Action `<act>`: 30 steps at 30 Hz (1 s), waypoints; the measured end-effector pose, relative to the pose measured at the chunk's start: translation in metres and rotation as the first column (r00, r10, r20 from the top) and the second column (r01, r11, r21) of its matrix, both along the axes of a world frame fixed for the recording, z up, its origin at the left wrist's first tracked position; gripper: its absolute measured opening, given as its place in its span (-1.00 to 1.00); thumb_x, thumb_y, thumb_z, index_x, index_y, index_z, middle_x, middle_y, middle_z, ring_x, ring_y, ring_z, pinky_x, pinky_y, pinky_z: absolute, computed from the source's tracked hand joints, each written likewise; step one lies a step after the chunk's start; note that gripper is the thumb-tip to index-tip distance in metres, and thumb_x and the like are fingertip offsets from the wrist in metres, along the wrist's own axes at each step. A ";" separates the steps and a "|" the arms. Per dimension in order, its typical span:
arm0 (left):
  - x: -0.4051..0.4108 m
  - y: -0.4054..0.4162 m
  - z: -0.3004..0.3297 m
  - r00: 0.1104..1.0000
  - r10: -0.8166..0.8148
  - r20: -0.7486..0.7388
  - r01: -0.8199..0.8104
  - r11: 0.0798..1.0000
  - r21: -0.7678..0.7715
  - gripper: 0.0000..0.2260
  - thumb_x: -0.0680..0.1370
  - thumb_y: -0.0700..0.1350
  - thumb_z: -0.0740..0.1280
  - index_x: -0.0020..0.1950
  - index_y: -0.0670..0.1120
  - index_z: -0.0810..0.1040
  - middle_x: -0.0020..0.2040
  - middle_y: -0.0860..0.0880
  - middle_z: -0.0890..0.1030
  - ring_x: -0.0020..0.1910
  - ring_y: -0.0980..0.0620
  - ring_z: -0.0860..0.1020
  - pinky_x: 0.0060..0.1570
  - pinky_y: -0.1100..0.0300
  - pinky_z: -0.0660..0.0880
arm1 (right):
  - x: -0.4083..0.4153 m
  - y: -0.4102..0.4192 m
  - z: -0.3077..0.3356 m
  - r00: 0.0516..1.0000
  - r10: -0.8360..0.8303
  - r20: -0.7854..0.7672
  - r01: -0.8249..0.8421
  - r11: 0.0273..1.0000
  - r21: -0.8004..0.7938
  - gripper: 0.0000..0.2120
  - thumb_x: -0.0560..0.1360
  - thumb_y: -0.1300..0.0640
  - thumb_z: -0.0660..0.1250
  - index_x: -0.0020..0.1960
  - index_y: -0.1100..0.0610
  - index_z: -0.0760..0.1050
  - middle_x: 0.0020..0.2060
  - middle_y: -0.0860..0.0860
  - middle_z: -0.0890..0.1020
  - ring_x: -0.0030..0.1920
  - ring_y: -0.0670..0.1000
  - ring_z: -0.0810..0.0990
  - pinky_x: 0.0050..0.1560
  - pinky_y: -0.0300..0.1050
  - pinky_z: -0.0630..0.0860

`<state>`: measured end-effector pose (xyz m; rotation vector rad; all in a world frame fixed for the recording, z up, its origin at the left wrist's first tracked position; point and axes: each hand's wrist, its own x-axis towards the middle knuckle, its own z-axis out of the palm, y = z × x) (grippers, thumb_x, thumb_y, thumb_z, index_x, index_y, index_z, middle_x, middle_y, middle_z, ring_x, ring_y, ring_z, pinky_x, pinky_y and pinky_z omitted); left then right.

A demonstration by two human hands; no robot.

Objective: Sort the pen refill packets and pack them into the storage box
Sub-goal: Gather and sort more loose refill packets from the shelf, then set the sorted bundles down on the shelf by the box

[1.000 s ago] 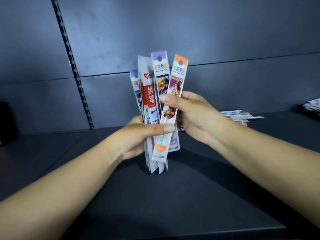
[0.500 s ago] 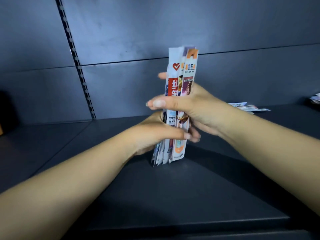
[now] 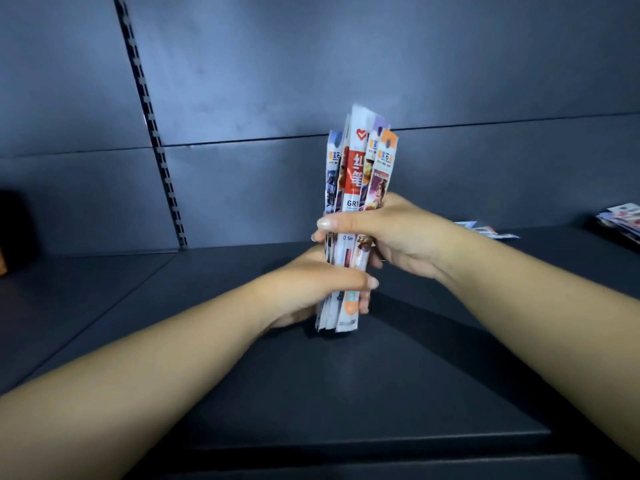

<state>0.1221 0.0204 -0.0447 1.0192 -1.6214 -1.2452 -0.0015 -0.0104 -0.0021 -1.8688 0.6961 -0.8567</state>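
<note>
Both your hands are wrapped around one upright bundle of pen refill packets (image 3: 356, 216) above the middle of the dark shelf (image 3: 311, 393): your right hand (image 3: 388, 233) grips its middle, your left hand (image 3: 311, 289) curls round its lower end. More packets (image 3: 485, 230) lie near the shelf's back edge on the right, and a small stack (image 3: 621, 220) sits at its far right edge.
</note>
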 end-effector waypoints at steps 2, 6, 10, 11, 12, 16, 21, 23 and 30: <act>-0.017 0.003 0.001 0.998 0.002 -0.059 0.000 1.000 0.030 -0.89 0.33 -0.27 0.30 -0.17 -0.12 0.46 -0.52 0.01 0.48 -0.50 0.08 0.47 -0.37 0.22 0.51 | -0.013 0.001 0.004 0.999 -0.037 0.006 0.037 0.999 0.034 -0.92 0.36 0.12 0.42 -0.27 0.06 0.53 -0.38 -0.04 0.66 -0.42 -0.10 0.57 -0.52 -0.31 0.35; -0.075 -0.004 0.008 1.000 0.007 0.009 -0.007 1.000 0.013 -0.91 0.50 -0.24 0.29 -0.08 -0.07 0.53 -0.25 -0.03 0.65 -0.21 0.04 0.64 -0.07 0.18 0.59 | -0.067 -0.004 0.011 0.984 -0.180 -0.005 0.180 0.982 -0.050 -0.87 0.31 0.11 0.47 -0.21 0.08 0.54 -0.27 -0.01 0.64 -0.20 -0.01 0.62 -0.13 -0.18 0.57; -0.157 -0.031 0.014 0.996 -0.007 0.089 0.015 0.996 -0.087 -0.81 0.49 -0.18 0.34 0.09 -0.03 0.52 0.06 -0.07 0.61 0.08 -0.04 0.59 0.17 0.04 0.50 | -0.153 -0.022 0.015 0.943 -0.332 0.027 0.333 0.942 -0.033 -0.86 0.31 0.12 0.48 -0.25 0.04 0.51 -0.34 -0.09 0.59 -0.36 -0.15 0.57 -0.37 -0.33 0.46; -0.183 -0.039 0.014 0.997 0.000 0.074 0.006 0.996 -0.090 -0.80 0.48 -0.18 0.35 0.10 -0.04 0.52 0.05 -0.09 0.61 0.05 -0.05 0.59 0.15 0.02 0.51 | -0.180 -0.029 0.015 0.934 -0.356 0.028 0.356 0.934 -0.011 -0.86 0.31 0.12 0.48 -0.25 0.05 0.51 -0.36 -0.08 0.59 -0.41 -0.17 0.57 -0.41 -0.36 0.46; -0.206 -0.046 0.012 0.999 0.006 0.053 -0.002 0.997 -0.077 -0.79 0.48 -0.19 0.35 0.10 -0.07 0.53 0.04 -0.11 0.61 0.03 -0.06 0.59 0.14 0.00 0.52 | -0.203 -0.037 0.015 0.929 -0.369 0.009 0.369 0.929 0.009 -0.87 0.31 0.11 0.48 -0.24 0.06 0.52 -0.35 -0.06 0.60 -0.41 -0.16 0.57 -0.40 -0.37 0.46; -0.306 -0.087 0.004 1.000 0.022 0.004 -0.022 0.999 -0.029 -0.59 0.41 -0.14 0.43 0.23 -0.14 0.47 0.16 -0.12 0.60 0.14 -0.08 0.57 0.20 -0.06 0.48 | -0.305 -0.073 0.022 0.910 -0.377 -0.173 0.392 0.918 0.056 -0.74 0.32 -0.10 0.42 -0.13 0.07 0.56 -0.09 0.09 0.69 -0.03 0.07 0.64 0.11 -0.01 0.53; -0.349 -0.142 0.000 0.981 0.189 -0.043 -0.188 0.982 0.030 -0.45 0.34 -0.10 0.47 0.27 -0.16 0.37 0.17 -0.13 0.60 0.07 -0.08 0.61 0.09 -0.03 0.55 | -0.390 -0.122 0.019 0.813 -0.552 -0.183 0.560 0.829 -0.011 -0.53 0.37 -0.26 0.28 0.00 0.13 0.47 -0.02 0.07 0.58 -0.02 0.04 0.57 0.06 -0.07 0.51; -0.352 -0.155 -0.001 0.960 0.279 0.024 -0.279 0.960 0.007 -0.55 0.34 -0.14 0.43 0.19 -0.18 0.44 0.09 -0.14 0.63 -0.02 -0.06 0.63 -0.01 0.07 0.58 | -0.417 -0.141 0.008 0.743 -0.648 -0.170 0.647 0.760 -0.067 -0.50 0.39 -0.24 0.28 0.09 0.15 0.49 0.03 0.06 0.54 -0.01 0.02 0.53 0.11 -0.07 0.47; -0.377 -0.162 -0.007 0.793 0.392 0.467 -0.373 0.918 -0.137 -0.71 0.32 0.13 0.29 -0.04 0.05 0.54 0.02 0.03 0.63 0.03 0.01 0.56 0.05 0.28 0.50 | -0.443 -0.170 -0.027 0.717 -0.620 -0.318 0.642 0.765 -0.045 -0.33 0.40 -0.33 0.16 0.32 0.12 0.39 0.28 0.06 0.49 0.24 0.07 0.46 0.22 -0.10 0.31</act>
